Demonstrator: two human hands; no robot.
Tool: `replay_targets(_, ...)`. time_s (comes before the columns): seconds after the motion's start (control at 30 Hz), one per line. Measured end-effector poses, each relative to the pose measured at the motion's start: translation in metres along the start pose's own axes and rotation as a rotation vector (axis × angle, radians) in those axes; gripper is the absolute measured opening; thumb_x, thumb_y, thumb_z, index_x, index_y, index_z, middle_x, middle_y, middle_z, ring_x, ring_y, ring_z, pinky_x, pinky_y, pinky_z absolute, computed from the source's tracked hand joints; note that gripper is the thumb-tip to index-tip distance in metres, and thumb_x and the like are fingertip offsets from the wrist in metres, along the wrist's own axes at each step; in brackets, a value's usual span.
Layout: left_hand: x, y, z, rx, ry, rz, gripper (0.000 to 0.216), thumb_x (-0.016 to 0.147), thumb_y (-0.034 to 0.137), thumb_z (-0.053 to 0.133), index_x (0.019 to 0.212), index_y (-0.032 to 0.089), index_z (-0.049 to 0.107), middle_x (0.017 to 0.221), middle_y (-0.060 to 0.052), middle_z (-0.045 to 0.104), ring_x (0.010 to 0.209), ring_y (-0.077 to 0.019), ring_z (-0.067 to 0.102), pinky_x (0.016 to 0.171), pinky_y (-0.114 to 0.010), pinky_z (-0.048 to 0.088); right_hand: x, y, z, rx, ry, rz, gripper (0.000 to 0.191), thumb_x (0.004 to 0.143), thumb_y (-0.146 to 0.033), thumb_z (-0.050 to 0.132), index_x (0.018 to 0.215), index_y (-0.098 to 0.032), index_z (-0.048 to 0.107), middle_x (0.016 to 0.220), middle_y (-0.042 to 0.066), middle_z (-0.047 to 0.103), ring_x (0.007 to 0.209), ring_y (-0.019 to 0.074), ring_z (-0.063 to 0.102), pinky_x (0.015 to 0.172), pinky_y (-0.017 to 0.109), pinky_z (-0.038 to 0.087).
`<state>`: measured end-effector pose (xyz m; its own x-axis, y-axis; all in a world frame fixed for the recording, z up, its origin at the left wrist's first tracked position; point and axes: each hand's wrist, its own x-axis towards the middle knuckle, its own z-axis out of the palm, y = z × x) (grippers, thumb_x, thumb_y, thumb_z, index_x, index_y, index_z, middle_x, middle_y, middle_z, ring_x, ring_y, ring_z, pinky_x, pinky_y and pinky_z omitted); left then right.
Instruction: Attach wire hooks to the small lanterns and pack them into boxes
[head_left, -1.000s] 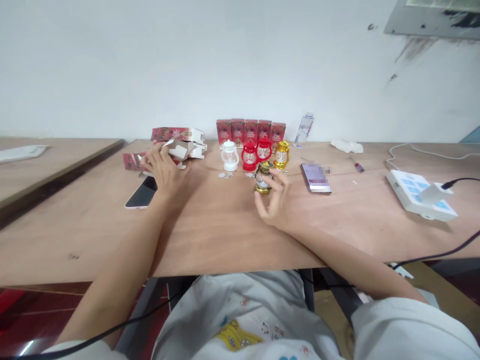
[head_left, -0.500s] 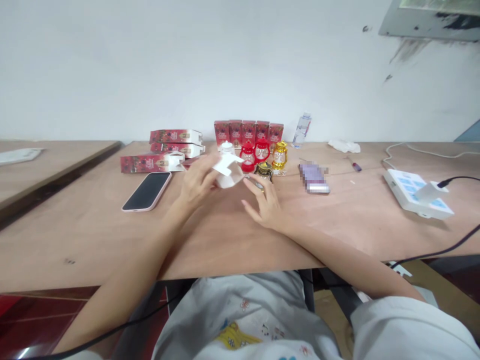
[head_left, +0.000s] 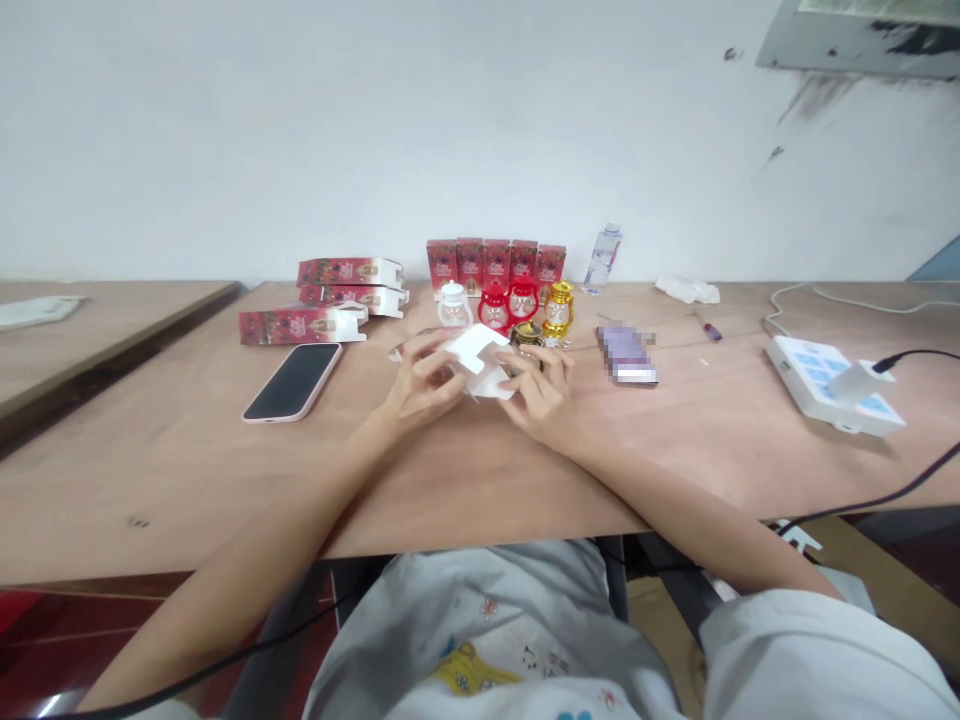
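A small carton (head_left: 480, 350) with its white end flaps unfolded is between my hands, tilted above the table. My left hand (head_left: 427, 383) wraps around its left side. The fingers of my right hand (head_left: 541, 392) pinch the flaps at its right. Just behind stand a white mini lantern (head_left: 453, 303), two red mini lanterns (head_left: 494, 305) and a gold mini lantern (head_left: 558, 307). A black-and-gold mini lantern (head_left: 528, 333) is partly hidden behind my right hand. Whether anything is inside the carton cannot be seen.
Several red printed boxes (head_left: 496, 262) stand against the wall; others lie open-ended (head_left: 300, 325) at the left. A pink-edged phone (head_left: 294, 383), purple phone (head_left: 626, 352), clear bottle (head_left: 603, 260), tissue (head_left: 688, 290), screwdriver (head_left: 711, 328) and white power strip (head_left: 832, 385) share the table.
The carton has moved slightly right and toward me with my left hand. My right hand, apart from it before with fingers spread, has closed on its flaps.
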<state>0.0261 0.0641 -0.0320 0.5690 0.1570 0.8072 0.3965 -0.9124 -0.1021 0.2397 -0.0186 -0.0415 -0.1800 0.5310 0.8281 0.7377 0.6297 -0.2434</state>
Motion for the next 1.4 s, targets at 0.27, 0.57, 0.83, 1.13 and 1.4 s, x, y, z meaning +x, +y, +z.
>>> replay_targets(0.27, 0.002, 0.001, -0.004, -0.003, 0.02, 0.037, 0.02, 0.074, 0.038, 0.071, 0.077, 0.026, 0.055, 0.084, -0.002, 0.057, 0.099, -0.0245, 0.057, 0.09, -0.051, 0.048, 0.0, 0.0, 0.001, -0.082, 0.076, -0.184, 0.01, 0.089, -0.02, 0.051, 0.079, -0.022, 0.054, 0.114, 0.01, 0.069, 0.096, 0.0225, 0.065, 0.079, 0.04, 0.051)
replay_targets(0.57, 0.013, 0.014, -0.015, 0.15, 0.136, 0.187, 0.044, 0.068, 0.049, 0.072, 0.1, 0.023, 0.056, 0.091, -0.005, 0.056, 0.082, -0.0204, 0.057, 0.072, -0.037, 0.052, 0.005, 0.009, 0.0, 0.079, 0.084, -0.336, 0.013, 0.09, -0.011, 0.045, 0.085, -0.02, 0.053, 0.121, 0.016, 0.064, 0.111, 0.0205, 0.064, 0.085, 0.038, 0.058)
replay_targets(0.83, 0.028, 0.02, -0.028, -0.135, -0.011, 0.072, 0.059, 0.075, 0.042, 0.065, 0.127, 0.026, 0.042, 0.125, -0.012, 0.049, 0.114, -0.0272, 0.051, 0.091, -0.046, 0.048, 0.001, 0.016, 0.003, 0.115, 0.116, -0.446, 0.014, 0.087, -0.015, 0.052, 0.098, -0.024, 0.053, 0.127, 0.013, 0.059, 0.11, 0.0216, 0.064, 0.081, 0.039, 0.06)
replay_targets(1.13, 0.017, 0.02, -0.02, -0.012, -0.106, 0.027, 0.04, 0.076, 0.04, 0.063, 0.111, 0.022, 0.06, 0.106, -0.011, 0.053, 0.095, -0.0241, 0.054, 0.081, -0.041, 0.046, 0.004, 0.0, -0.004, 0.402, -0.036, -0.206, 0.025, 0.092, -0.02, 0.045, 0.116, -0.024, 0.052, 0.129, 0.013, 0.055, 0.12, 0.0211, 0.056, 0.099, 0.043, 0.049)
replay_targets(1.4, 0.011, 0.024, -0.014, 0.134, -0.025, -0.007, 0.027, 0.079, 0.039, 0.058, 0.097, 0.022, 0.066, 0.105, -0.011, 0.054, 0.091, -0.024, 0.051, 0.077, -0.041, 0.041, 0.007, -0.006, 0.005, 0.846, -0.107, 0.283, 0.023, 0.086, -0.041, 0.059, 0.103, -0.026, 0.06, 0.124, 0.006, 0.059, 0.113, 0.0178, 0.059, 0.094, 0.035, 0.051)
